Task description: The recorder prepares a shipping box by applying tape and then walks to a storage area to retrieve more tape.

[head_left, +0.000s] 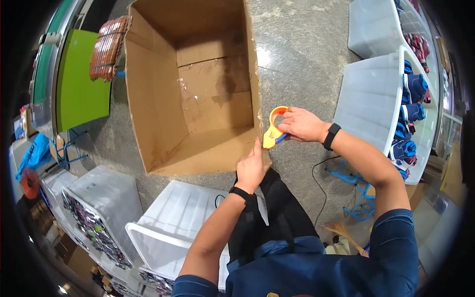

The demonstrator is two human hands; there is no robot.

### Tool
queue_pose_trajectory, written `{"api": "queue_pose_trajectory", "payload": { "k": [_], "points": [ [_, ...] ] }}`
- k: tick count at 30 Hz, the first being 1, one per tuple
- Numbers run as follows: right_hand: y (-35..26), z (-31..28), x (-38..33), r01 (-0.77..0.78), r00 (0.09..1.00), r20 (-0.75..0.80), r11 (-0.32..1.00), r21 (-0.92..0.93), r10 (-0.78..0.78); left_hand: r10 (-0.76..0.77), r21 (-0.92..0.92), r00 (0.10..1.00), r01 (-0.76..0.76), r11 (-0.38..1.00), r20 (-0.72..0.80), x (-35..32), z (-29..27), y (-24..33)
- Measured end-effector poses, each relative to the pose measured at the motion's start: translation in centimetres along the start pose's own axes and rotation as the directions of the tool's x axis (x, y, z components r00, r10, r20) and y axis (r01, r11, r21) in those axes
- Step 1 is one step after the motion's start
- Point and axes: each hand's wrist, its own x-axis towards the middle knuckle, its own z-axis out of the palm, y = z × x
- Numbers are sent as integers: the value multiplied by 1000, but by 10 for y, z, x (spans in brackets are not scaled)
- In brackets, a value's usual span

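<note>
orange tape dispenser [273, 129] sits in the right hand [303, 123], fingers closed around it, pressed against the near right corner of the open cardboard box [163, 99] on the floor. left hand [251, 168] lies flat against that corner, thumb up along the edge, holding nothing, seemingly bracing the wall so the dispenser can bear on it. white plastic crates [371, 99] stand right and near-left [168, 222].

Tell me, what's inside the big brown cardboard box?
The big brown cardboard box looks empty: only bare cardboard walls and bottom flaps with shiny clear tape across them. The near wall hides a strip of the floor beside the left hand.
</note>
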Motion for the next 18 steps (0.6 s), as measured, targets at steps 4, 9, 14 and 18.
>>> {"api": "queue_pose_trajectory", "payload": {
  "k": [4, 9, 14, 18],
  "points": [
    [-10, -1, 16, -22, 999, 28, 999, -24, 23, 56, 135, 990, -38, 990, -130, -15, 15, -20],
    [-23, 5, 41, 111, 988, 114, 992, -54, -104, -92, 12, 995, 92, 996, -37, -4, -5, -19],
    [-43, 1, 53, 102, 987, 126, 994, -31, -97, 62, 32, 995, -60, 998, -72, -42, -19, -64],
    [-72, 32, 83, 183, 979, 90, 983, 11, -183, -70, 181, 997, 65, 981, 17, -80, -21, -104]
  ]
}}
